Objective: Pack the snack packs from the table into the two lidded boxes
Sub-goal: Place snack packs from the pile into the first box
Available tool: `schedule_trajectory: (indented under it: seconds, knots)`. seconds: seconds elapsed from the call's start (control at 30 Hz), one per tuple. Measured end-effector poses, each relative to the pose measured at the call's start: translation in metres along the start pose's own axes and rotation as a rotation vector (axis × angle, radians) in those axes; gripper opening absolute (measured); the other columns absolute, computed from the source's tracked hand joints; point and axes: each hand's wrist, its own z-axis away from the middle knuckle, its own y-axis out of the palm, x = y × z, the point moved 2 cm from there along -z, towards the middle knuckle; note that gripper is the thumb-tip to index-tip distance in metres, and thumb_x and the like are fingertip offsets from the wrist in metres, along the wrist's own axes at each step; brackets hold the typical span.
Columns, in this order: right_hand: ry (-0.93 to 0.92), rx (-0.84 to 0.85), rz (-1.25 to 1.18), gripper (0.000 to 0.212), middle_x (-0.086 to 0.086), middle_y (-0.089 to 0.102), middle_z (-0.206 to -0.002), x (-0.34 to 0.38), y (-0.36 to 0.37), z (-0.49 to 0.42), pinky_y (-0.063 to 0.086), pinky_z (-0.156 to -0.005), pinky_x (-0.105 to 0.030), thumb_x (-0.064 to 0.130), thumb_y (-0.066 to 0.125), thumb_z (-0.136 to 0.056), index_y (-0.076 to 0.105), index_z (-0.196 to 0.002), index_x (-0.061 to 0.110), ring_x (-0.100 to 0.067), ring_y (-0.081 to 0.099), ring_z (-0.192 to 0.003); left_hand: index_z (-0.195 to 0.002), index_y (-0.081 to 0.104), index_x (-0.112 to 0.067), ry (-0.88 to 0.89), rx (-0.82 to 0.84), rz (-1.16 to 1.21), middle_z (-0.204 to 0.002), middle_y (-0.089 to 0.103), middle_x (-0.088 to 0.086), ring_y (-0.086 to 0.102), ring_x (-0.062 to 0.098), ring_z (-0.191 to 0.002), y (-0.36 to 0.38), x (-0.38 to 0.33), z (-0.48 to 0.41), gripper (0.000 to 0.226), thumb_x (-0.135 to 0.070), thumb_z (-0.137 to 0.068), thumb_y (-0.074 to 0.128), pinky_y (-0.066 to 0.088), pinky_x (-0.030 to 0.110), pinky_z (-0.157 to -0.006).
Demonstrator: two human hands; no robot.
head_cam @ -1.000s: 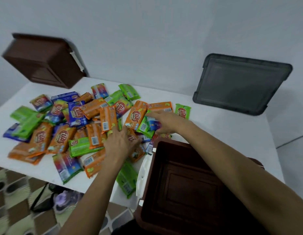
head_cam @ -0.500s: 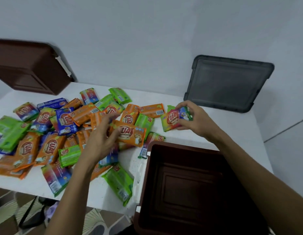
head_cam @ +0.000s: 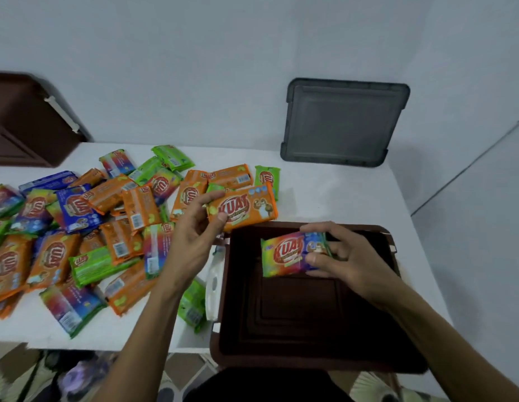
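Head view. Brown box [head_cam: 307, 355]: open at near table edge, seemingly empty, placed for easy dropping. Right hand [head_cam: 344, 256]: fingers pinching rainbow pack [head_cam: 293, 253] over box interior, likely about to release. Left hand [head_cam: 194, 224]: fingers gripping orange pack [head_cam: 242, 208] just beyond box rim, next in line. Remaining packs [head_cam: 78, 233]: heaped on white table [head_cam: 339, 192], left. Grey lid [head_cam: 342, 123] and brown lid [head_cam: 23, 123]: propped against wall, out of the way.

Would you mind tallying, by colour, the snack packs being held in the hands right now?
orange pack, in the left hand: 1
rainbow pack, in the right hand over the brown box: 1
Total: 2
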Motion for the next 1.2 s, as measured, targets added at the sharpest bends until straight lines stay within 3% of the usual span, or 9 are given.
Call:
schedule_trajectory:
  seconds: [0.23, 0.37, 0.5, 0.6, 0.77, 0.83, 0.93, 1.07, 1.2]
  knots:
    - [0.031, 0.009, 0.243, 0.025, 0.0, 0.071, -0.1, -0.049, 0.033, -0.033, 0.057, -0.073, -0.025, 0.022, 0.076, -0.083, 0.058, -0.1, 0.029, -0.009, 0.07, -0.091, -0.125, 0.054, -0.029, -0.001, 0.055, -0.075, -0.119, 0.063, 0.006, 0.065, 0.006, -0.096, 0.007, 0.0, 0.001, 0.03, -0.022, -0.096, 0.053, 0.051, 0.016, -0.065]
    - [0.02, -0.071, 0.372, 0.025, -0.001, 0.07, -0.096, -0.067, 0.041, -0.045, 0.06, -0.065, -0.026, 0.025, 0.077, -0.082, 0.054, -0.093, 0.027, -0.014, 0.07, -0.08, -0.126, 0.054, -0.033, 0.001, 0.092, -0.097, -0.127, 0.06, 0.006, 0.062, 0.012, -0.11, 0.005, 0.004, 0.0, 0.031, -0.03, -0.095, 0.052, 0.055, 0.023, -0.077]
    - [-0.005, -0.034, 0.611, 0.026, -0.001, 0.066, -0.1, -0.073, 0.037, -0.052, 0.054, -0.061, -0.02, 0.032, 0.074, -0.084, 0.051, -0.096, 0.026, -0.01, 0.064, -0.082, -0.127, 0.053, -0.035, 0.009, 0.105, -0.102, -0.126, 0.061, 0.003, 0.063, 0.013, -0.111, 0.003, 0.006, 0.001, 0.031, -0.031, -0.096, 0.051, 0.055, 0.024, -0.076]
    - [-0.036, -0.008, 0.782, 0.025, -0.002, 0.067, -0.102, -0.081, 0.036, -0.055, 0.059, -0.069, -0.032, 0.035, 0.07, -0.087, 0.05, -0.1, 0.027, -0.013, 0.065, -0.085, -0.129, 0.053, -0.033, 0.01, 0.103, -0.116, -0.125, 0.061, 0.003, 0.063, 0.013, -0.109, 0.003, 0.007, 0.0, 0.033, -0.031, -0.096, 0.051, 0.053, 0.022, -0.073]
    - [0.017, 0.049, 0.837, 0.033, -0.003, 0.067, -0.112, -0.073, 0.032, -0.049, 0.059, -0.071, -0.029, 0.035, 0.066, -0.09, 0.052, -0.119, 0.025, -0.014, 0.066, -0.089, -0.127, 0.053, -0.034, 0.034, 0.103, -0.151, -0.124, 0.061, 0.003, 0.063, 0.007, -0.105, 0.004, 0.001, 0.0, 0.031, -0.026, -0.097, 0.051, 0.052, 0.018, -0.069]
    - [0.009, -0.01, 0.904, 0.026, 0.0, 0.068, -0.105, -0.057, 0.022, -0.039, 0.057, -0.068, -0.03, 0.037, 0.061, -0.092, 0.056, -0.115, 0.025, -0.012, 0.066, -0.085, -0.126, 0.054, -0.035, 0.047, 0.103, -0.164, -0.125, 0.061, 0.003, 0.063, 0.007, -0.107, 0.004, -0.002, 0.002, 0.031, -0.027, -0.096, 0.052, 0.052, 0.018, -0.07]
    - [-0.132, -0.25, 0.586, 0.011, 0.003, 0.069, -0.086, -0.03, 0.005, -0.017, 0.056, -0.067, -0.033, 0.03, 0.058, -0.095, 0.057, -0.105, 0.027, -0.011, 0.067, -0.073, -0.13, 0.054, -0.032, 0.058, 0.127, -0.168, -0.126, 0.061, -0.002, 0.062, 0.011, -0.113, 0.008, -0.012, 0.008, 0.034, -0.029, -0.095, 0.053, 0.055, 0.027, -0.083]
    - [-0.18, -0.163, -0.072, 0.043, -0.014, 0.07, -0.105, -0.009, -0.001, 0.004, 0.06, -0.077, -0.036, 0.018, 0.058, -0.093, 0.046, -0.129, 0.037, -0.027, 0.072, -0.088, -0.128, 0.055, -0.027, 0.052, 0.263, -0.082, -0.122, 0.062, -0.001, 0.063, 0.012, -0.11, 0.036, -0.029, 0.02, 0.035, -0.027, -0.093, 0.055, 0.056, 0.028, -0.085]
    - [-0.169, -0.172, -0.104, 0.023, -0.016, 0.069, -0.11, -0.018, -0.007, 0.014, 0.058, -0.074, -0.037, 0.007, 0.06, -0.092, 0.064, -0.111, 0.018, -0.033, 0.07, -0.084, -0.133, 0.051, -0.033, 0.074, 0.39, -0.258, -0.124, 0.06, -0.009, 0.059, 0.007, -0.112, 0.062, -0.02, 0.028, 0.039, -0.04, -0.095, 0.055, 0.054, 0.033, -0.089]
